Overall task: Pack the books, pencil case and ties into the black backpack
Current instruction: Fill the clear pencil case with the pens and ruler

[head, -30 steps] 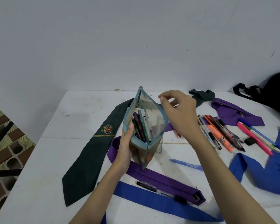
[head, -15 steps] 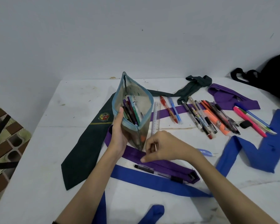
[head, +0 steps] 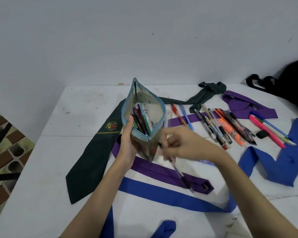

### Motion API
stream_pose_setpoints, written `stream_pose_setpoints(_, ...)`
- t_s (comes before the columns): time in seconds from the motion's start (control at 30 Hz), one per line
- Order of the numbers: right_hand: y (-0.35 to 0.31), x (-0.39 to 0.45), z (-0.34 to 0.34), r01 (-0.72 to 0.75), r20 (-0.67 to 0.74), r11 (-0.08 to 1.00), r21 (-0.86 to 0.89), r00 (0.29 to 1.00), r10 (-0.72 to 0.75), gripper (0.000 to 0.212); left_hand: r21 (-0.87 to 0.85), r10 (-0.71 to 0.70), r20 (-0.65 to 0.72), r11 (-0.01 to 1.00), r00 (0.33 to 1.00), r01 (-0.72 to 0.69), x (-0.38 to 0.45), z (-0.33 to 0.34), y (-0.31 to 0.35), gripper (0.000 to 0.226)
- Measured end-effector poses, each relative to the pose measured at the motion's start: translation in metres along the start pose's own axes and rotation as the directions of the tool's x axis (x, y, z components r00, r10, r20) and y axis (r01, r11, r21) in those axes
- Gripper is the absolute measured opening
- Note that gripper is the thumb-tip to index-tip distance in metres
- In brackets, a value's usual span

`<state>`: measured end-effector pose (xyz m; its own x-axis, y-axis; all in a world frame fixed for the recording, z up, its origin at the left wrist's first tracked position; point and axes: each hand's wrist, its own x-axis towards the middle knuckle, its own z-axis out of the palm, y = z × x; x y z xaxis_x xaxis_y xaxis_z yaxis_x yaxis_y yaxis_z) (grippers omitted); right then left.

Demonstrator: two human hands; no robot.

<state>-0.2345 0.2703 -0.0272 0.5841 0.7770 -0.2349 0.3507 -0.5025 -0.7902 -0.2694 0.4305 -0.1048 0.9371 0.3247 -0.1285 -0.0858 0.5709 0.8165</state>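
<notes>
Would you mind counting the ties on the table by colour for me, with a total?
Green tie: 1
Purple ties: 2
Blue ties: 2, though the head view cannot settle whether the blue strips join out of view
Total: 5

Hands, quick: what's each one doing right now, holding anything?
Left hand: grips the open pencil case, holding it upright.
Right hand: pinches a black pen lifted off the table; blurred from motion.
</notes>
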Motion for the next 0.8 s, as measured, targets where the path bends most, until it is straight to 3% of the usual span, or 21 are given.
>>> stream_pose_setpoints(0.07, -0.017, -0.005, -0.023, 0.072, -0.252, 0.991, 0.112, 0.967, -0.042, 0.019, 0.007, -0.004, -0.001, 1.000, 1.000, 0.004, 0.001, -0.002, -0.002, 0.057)
stream_pose_setpoints(0.1, -0.025, -0.006, -0.031, 0.154, -0.409, 0.978, 0.144, 0.909, -0.083, 0.019, 0.021, -0.002, -0.006, 1.000, 1.000, 0.002, 0.001, -0.002, -0.004, 0.056)
stream_pose_setpoints(0.2, -0.045, 0.001, -0.045, 0.461, -0.805, 0.871, 0.167, 0.574, -0.150, 0.020, 0.091, 0.005, -0.014, 0.996, 1.000, -0.004, 0.001, -0.003, -0.008, 0.072)
stream_pose_setpoints(0.27, -0.049, 0.017, -0.045, 0.552, -0.910, 0.823, 0.138, 0.398, -0.114, 0.024, 0.111, 0.002, -0.008, 0.994, 1.000, -0.001, 0.001, -0.003, -0.010, 0.087)
stream_pose_setpoints(0.3, -0.049, 0.025, -0.042, 0.537, -0.915, 0.831, 0.146, 0.392, -0.093, 0.024, 0.110, 0.006, -0.004, 0.994, 1.000, -0.006, 0.001, -0.003, -0.010, 0.087)
stream_pose_setpoints(0.33, -0.047, 0.033, -0.040, 0.466, -0.887, 0.868, 0.174, 0.458, -0.068, 0.023, 0.104, 0.010, 0.003, 0.994, 1.000, -0.010, 0.002, -0.003, -0.011, 0.084)
stream_pose_setpoints(0.4, -0.040, 0.047, -0.032, 0.170, -0.728, 0.972, 0.165, 0.686, 0.003, 0.021, 0.089, 0.011, 0.014, 0.996, 1.000, -0.012, 0.004, -0.004, -0.013, 0.073)
stream_pose_setpoints(0.43, -0.036, 0.051, -0.029, 0.015, -0.638, 0.997, 0.074, 0.769, 0.036, 0.023, 0.084, 0.010, 0.021, 0.996, 1.000, -0.011, 0.004, -0.005, -0.014, 0.067)
stream_pose_setpoints(0.47, -0.031, 0.055, -0.026, -0.083, -0.588, 0.996, -0.043, 0.808, 0.042, 0.026, 0.083, 0.008, 0.025, 0.997, 1.000, -0.010, 0.005, -0.005, -0.014, 0.063)
stream_pose_setpoints(0.57, -0.027, 0.055, -0.027, -0.119, -0.627, 0.973, -0.198, 0.778, -0.033, 0.029, 0.077, -0.002, 0.028, 0.997, 1.000, 0.000, 0.007, -0.005, -0.014, 0.064)
stream_pose_setpoints(0.7, -0.020, 0.044, -0.041, -0.093, -0.754, 0.983, -0.158, 0.654, -0.059, 0.023, 0.055, -0.013, 0.014, 0.998, 1.000, 0.013, 0.009, -0.006, -0.014, 0.066)
stream_pose_setpoints(0.8, 0.004, 0.035, -0.046, -0.139, -0.788, 0.983, -0.124, 0.616, -0.012, 0.023, 0.056, -0.016, 0.017, 0.998, 1.000, 0.015, 0.009, -0.007, -0.016, 0.068)
